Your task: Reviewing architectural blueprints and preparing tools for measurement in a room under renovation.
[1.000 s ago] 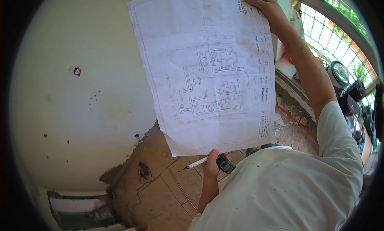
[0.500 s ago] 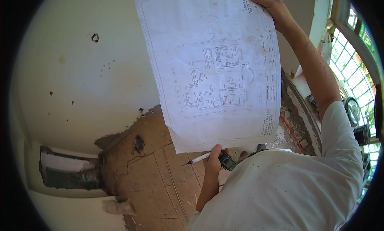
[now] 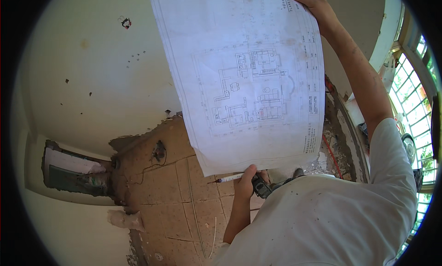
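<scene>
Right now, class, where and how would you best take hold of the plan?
I'd pinch the plan by its left edge, coming from the left, thumb in front and fingers behind. It is a thin sheet, that edge looks free, and the drawing sits well inside it; the right hand grips the upper right. Pinch lightly: the paper looks creased.

pocked off-white plaster wall (image 3: 101,77). dark corded object (image 3: 159,151) lies on brown tiled floor (image 3: 165,187). thin red strip (image 3: 332,156) beside pale rubble (image 3: 318,164). barred window (image 3: 411,94) at right.

Small printed lettering (image 3: 315,105) on the paper floor plan (image 3: 244,86)
</scene>
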Demonstrator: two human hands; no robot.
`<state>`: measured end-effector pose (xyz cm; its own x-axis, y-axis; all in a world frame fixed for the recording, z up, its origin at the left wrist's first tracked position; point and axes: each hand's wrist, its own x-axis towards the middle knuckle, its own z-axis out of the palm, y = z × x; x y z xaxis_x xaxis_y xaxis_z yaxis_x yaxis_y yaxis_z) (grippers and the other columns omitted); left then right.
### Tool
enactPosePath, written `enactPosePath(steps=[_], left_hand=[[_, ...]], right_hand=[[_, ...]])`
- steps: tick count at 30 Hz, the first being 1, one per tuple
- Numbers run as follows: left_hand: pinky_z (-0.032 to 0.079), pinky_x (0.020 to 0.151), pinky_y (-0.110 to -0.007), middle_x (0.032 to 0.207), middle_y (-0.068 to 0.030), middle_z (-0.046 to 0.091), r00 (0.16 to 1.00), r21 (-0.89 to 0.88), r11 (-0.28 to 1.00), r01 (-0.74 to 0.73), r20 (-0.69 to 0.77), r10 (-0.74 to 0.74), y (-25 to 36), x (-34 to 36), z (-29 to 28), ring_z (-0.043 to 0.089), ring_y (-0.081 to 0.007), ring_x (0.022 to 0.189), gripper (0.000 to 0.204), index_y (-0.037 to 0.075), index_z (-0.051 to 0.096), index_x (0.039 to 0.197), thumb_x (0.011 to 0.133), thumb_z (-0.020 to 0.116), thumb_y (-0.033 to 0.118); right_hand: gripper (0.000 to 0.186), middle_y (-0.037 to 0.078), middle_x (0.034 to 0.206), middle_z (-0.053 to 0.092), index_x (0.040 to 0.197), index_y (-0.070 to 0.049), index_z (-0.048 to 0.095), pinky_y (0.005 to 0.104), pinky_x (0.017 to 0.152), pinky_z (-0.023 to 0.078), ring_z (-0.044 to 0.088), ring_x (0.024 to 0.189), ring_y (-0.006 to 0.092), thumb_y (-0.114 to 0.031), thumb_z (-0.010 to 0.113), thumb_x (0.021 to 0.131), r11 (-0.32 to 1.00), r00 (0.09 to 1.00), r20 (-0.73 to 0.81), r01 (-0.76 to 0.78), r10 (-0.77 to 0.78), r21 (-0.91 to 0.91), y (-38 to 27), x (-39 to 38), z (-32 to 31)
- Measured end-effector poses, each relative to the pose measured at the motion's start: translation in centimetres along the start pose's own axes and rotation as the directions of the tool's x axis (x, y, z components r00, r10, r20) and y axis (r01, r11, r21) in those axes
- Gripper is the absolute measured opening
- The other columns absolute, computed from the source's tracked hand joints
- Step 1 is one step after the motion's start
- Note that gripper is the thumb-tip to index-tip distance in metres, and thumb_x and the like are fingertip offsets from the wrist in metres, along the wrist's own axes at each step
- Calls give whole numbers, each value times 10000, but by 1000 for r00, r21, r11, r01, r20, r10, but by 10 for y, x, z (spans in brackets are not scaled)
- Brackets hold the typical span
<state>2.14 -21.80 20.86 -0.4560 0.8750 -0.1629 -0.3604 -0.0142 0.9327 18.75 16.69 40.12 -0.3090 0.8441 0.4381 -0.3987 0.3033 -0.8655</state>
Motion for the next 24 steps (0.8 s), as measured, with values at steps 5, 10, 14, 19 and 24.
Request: enactPosePath(steps=[5,10,14,19,24], left_hand=[[531,524,-339,729,-131,634,998,-4,1000,18,-67,-18,-6,-1,-6,610,-229,561,257,-18,606,886,900,520,224],[534,540,-343,735,-122,631,997,33,999,12,-80,-9,-11,-2,-4,611,-227,573,303,-13,600,905,921,507,276],[536,539,-346,766,-120,634,998,-22,1000,7,-56,-9,-18,-1,-11,616,-222,582,363,-16,584,961,937,498,336],[540,544,-352,795,-128,636,996,-4,996,-84,2,84,-20,5,-14,617,-225,584,493,-16,577,984,922,526,471],[515,518,-349,780,-134,619,981,-38,981,-191,24,192,-19,20,-16,597,-241,570,539,-16,569,986,883,565,513]], right_hand=[[243,57,821,659,991,19,633,276,648,539,638,700,135,-203,665,898,994,996,5,-91,91,67,1,-1,5],[259,65,866,662,1017,29,624,268,682,538,641,747,134,-197,664,897,994,998,10,-66,66,88,7,1,0],[277,74,881,660,1043,38,619,272,690,538,640,758,141,-195,660,899,994,997,19,-75,73,80,6,2,3],[288,74,891,658,1039,33,622,279,706,533,634,776,144,-217,658,900,989,991,32,-129,127,77,12,-1,-3],[312,57,894,691,1091,-22,675,225,648,550,677,733,97,-284,651,921,999,999,22,-35,36,-41,37,6,-13]])
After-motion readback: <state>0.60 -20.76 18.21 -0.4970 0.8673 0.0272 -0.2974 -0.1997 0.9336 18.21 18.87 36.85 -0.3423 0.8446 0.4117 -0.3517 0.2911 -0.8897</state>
